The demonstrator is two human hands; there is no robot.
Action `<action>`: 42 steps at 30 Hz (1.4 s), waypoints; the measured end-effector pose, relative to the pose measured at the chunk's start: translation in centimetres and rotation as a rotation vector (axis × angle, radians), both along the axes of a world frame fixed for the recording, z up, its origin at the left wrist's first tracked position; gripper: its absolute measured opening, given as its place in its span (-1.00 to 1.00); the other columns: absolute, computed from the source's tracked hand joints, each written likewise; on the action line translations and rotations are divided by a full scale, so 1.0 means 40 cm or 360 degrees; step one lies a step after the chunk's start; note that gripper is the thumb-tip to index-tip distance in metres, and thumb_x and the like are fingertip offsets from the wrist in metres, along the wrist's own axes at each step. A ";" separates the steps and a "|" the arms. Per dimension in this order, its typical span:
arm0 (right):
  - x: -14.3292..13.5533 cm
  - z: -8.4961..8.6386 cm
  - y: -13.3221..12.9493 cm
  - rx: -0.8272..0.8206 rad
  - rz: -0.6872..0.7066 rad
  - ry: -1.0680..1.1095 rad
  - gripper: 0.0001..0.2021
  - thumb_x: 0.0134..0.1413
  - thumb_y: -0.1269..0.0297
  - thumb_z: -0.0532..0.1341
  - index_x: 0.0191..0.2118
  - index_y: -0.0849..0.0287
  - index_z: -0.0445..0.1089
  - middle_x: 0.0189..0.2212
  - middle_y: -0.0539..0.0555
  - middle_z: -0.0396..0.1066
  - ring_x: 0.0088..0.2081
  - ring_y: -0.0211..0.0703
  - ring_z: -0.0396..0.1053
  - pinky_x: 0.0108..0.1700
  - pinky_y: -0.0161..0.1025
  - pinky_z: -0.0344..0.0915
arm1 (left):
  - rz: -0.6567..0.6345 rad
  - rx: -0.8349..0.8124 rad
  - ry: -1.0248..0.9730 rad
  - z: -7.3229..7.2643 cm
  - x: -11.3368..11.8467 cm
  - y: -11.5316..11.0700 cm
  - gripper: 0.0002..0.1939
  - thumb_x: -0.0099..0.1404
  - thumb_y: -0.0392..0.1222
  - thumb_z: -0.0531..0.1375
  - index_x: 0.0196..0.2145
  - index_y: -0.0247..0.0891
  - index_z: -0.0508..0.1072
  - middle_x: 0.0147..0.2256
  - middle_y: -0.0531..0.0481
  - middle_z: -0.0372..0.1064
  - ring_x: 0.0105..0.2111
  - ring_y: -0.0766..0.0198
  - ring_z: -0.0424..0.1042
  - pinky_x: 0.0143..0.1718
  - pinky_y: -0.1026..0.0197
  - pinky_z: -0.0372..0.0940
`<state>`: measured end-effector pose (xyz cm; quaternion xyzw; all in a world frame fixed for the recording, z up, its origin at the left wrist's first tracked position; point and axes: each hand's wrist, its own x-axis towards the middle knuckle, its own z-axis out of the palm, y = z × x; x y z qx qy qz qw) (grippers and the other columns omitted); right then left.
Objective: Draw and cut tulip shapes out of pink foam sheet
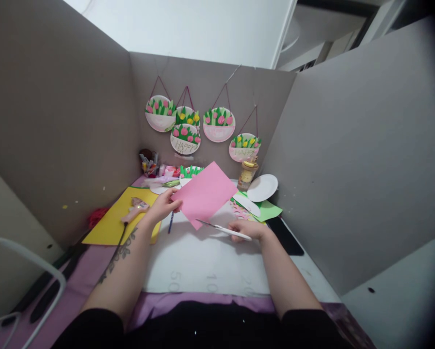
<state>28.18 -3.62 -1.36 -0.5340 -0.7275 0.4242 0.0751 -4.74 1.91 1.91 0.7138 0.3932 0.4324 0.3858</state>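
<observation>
A pink sheet of paper (210, 190) is held up above the table, tilted, with a notch along its lower edge. My left hand (164, 205) pinches its left corner between thumb and fingers. In my right hand (243, 230) are white-handled scissors (224, 230), their blades at the paper's lower tip. How far the blades are parted is hard to see. Under the paper lies a white sheet (206, 264) with faint numbers. Behind my left hand a dark blue pen (171, 222) rests on the table.
On the left, a pink glue gun (136, 211) lies on yellow paper (106, 224). A white paper plate (263, 188), green paper (270, 211), a cup (247, 175) and a black phone-like slab (285, 235) are at right. Tulip-decorated plates (219, 133) hang on the grey partition (213, 77).
</observation>
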 end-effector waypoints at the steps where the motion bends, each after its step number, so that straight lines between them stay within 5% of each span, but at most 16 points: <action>1: -0.001 0.001 0.000 -0.0045 0.0058 0.0008 -0.87 -0.24 0.31 0.25 -0.46 0.16 0.32 -0.62 -0.09 0.28 -0.58 -0.31 0.21 -0.58 -0.39 0.07 | -0.0004 0.0003 -0.0003 0.002 0.000 -0.002 -0.66 0.09 -0.13 0.20 -0.15 -0.25 0.35 -0.58 0.09 0.35 -0.58 0.30 0.37 -0.53 0.33 0.24; 14: -0.008 -0.020 0.015 -0.0005 0.0001 -0.0043 -0.84 -0.20 0.28 0.25 -0.40 0.17 0.32 -0.59 -0.07 0.30 -0.54 -0.32 0.25 -0.54 -0.40 0.09 | 0.0245 0.0014 -0.0134 -0.042 0.018 0.034 -0.60 0.11 -0.08 0.17 -0.11 -0.29 0.30 -0.57 0.11 0.33 -0.58 0.33 0.36 -0.54 0.33 0.26; 21: -0.042 -0.031 0.026 0.0016 -0.0197 0.0083 -0.87 -0.19 0.28 0.23 -0.44 0.17 0.30 -0.62 -0.07 0.31 -0.59 -0.33 0.25 -0.57 -0.41 0.06 | 0.0342 0.0078 -0.0241 -0.078 0.030 0.060 -0.37 0.07 -0.22 0.13 0.13 -0.21 0.18 -0.40 0.06 0.37 -0.46 0.34 0.39 -0.48 0.32 0.30; 25: -0.055 -0.035 0.028 0.0037 -0.0306 0.0117 -0.85 -0.21 0.27 0.28 -0.46 0.18 0.33 -0.63 -0.04 0.34 -0.56 -0.30 0.27 -0.55 -0.40 0.09 | 0.0437 -0.0043 -0.0051 -0.115 0.032 0.083 -0.60 0.09 -0.26 0.06 -0.10 -0.32 0.43 -0.26 -0.08 0.42 -0.38 0.30 0.40 -0.38 0.28 0.33; 29: -0.056 -0.046 0.031 0.0052 -0.0427 0.0166 -0.85 -0.22 0.27 0.30 -0.47 0.17 0.35 -0.65 -0.02 0.34 -0.58 -0.29 0.26 -0.56 -0.38 0.08 | 0.0489 -0.0116 0.0376 -0.134 0.032 0.094 -0.67 0.11 -0.25 0.06 -0.17 -0.34 0.44 -0.25 -0.11 0.44 -0.30 0.22 0.41 -0.32 0.24 0.30; 32: -0.051 -0.057 0.037 0.0049 -0.0471 0.0269 -0.85 -0.24 0.28 0.31 -0.48 0.17 0.36 -0.65 -0.03 0.34 -0.59 -0.29 0.25 -0.57 -0.38 0.07 | 0.0302 0.0080 0.0738 -0.121 0.043 0.070 -0.77 0.12 -0.18 0.09 -0.29 -0.29 0.45 -0.34 -0.05 0.43 -0.33 0.21 0.39 -0.31 0.22 0.26; 37: -0.043 -0.073 0.051 0.0113 -0.0569 0.0422 -0.82 -0.20 0.24 0.31 -0.46 0.18 0.34 -0.66 -0.02 0.33 -0.62 -0.30 0.24 -0.60 -0.38 0.06 | -0.0384 0.0379 0.1094 -0.108 0.085 0.006 -0.72 0.11 -0.03 0.17 -0.27 -0.23 0.47 -0.26 -0.06 0.39 -0.27 0.20 0.36 -0.23 0.23 0.23; 42: -0.072 -0.096 0.066 0.0241 -0.0660 0.0812 -0.76 -0.06 0.13 0.23 -0.35 0.20 0.30 -0.52 0.08 0.43 -0.55 -0.24 0.36 -0.59 -0.38 0.13 | -0.0435 0.0486 0.1338 -0.121 0.113 -0.018 -0.67 0.04 -0.08 0.22 -0.23 -0.28 0.45 -0.27 -0.10 0.36 -0.22 0.14 0.34 -0.18 0.22 0.22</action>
